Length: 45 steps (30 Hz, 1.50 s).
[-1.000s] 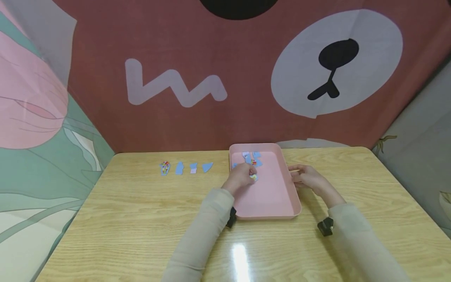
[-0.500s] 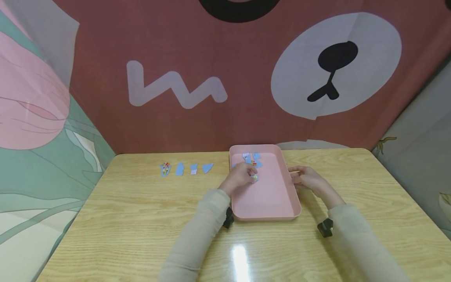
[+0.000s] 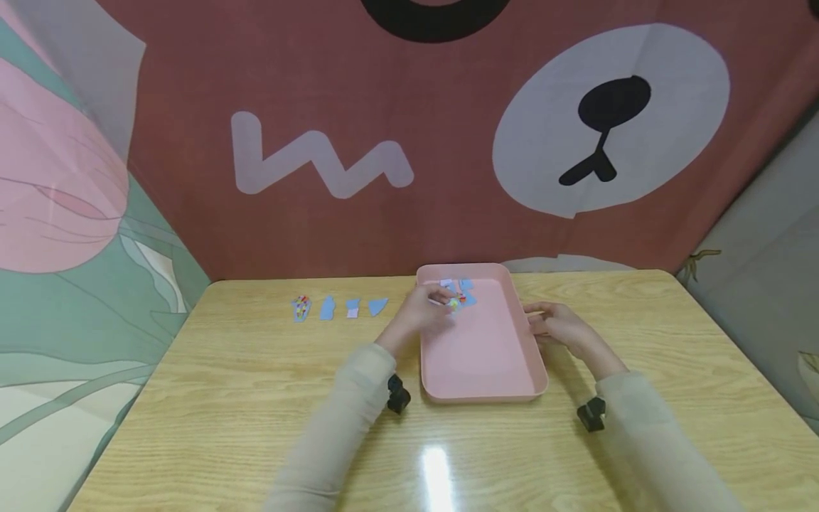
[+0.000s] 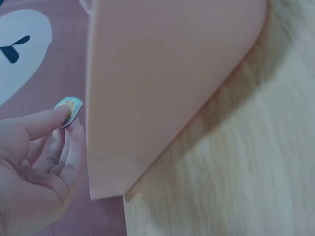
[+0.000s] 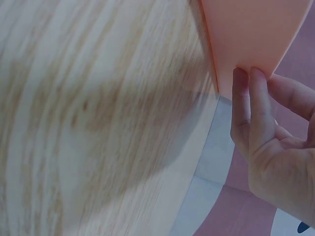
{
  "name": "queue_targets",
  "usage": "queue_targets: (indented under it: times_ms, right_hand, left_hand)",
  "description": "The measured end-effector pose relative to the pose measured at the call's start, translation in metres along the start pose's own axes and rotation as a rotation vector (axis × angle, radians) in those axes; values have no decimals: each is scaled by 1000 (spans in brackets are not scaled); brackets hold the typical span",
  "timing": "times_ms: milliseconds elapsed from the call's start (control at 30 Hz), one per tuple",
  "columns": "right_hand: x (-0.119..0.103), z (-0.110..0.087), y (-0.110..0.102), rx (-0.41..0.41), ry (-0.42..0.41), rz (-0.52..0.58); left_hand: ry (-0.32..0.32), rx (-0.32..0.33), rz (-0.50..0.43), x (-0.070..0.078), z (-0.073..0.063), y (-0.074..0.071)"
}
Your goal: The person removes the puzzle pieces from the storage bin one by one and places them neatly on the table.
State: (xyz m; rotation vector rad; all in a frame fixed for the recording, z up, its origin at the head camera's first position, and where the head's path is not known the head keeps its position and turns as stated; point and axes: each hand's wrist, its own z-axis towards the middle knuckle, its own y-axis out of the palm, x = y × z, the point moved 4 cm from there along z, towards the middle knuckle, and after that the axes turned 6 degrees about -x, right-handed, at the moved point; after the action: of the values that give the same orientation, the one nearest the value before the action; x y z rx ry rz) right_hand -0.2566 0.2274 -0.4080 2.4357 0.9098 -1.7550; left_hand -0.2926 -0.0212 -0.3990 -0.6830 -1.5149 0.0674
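red-brown printed cloth hangs behind a wood-grained table, and over the left side of a pink tray a small patterned piece is pinched between thumb and finger of the left hand, close to loose blue pieces lying inside. if that pinch slackens, so thin a piece could drop askew, and fingers dipping too low might scatter its neighbours. the right hand, fingertips against the tray's outer right wall, could shove it by pressing too hard; four more pieces lie in a row to the tray's left.
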Motion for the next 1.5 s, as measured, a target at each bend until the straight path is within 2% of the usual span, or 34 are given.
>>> queue_targets:
  times_ms: [200, 400, 533, 767, 1233, 1400, 1500]
  right_hand:
    - [0, 1, 0, 4, 7, 0]
    - [0, 2, -1, 3, -1, 2]
    - [1, 3, -1, 2, 1, 3]
    - [1, 2, -1, -2, 0, -7]
    - [1, 4, -1, 7, 9, -4]
    - [3, 5, -1, 8, 8, -3]
    - [3, 5, 0, 9, 5, -4]
  left_hand:
    - [-27, 134, -67, -7, -2, -23]
    - [-29, 240, -203, -19, -9, -50]
    - [-70, 263, -216, -28, -17, -67]
    - [-144, 284, -240, -51, -28, -94]
    - [-219, 430, -161, -84, -60, -150]
    - [-220, 482, -159, -93, -73, -166]
    - [-235, 500, -119, -100, -80, -174]
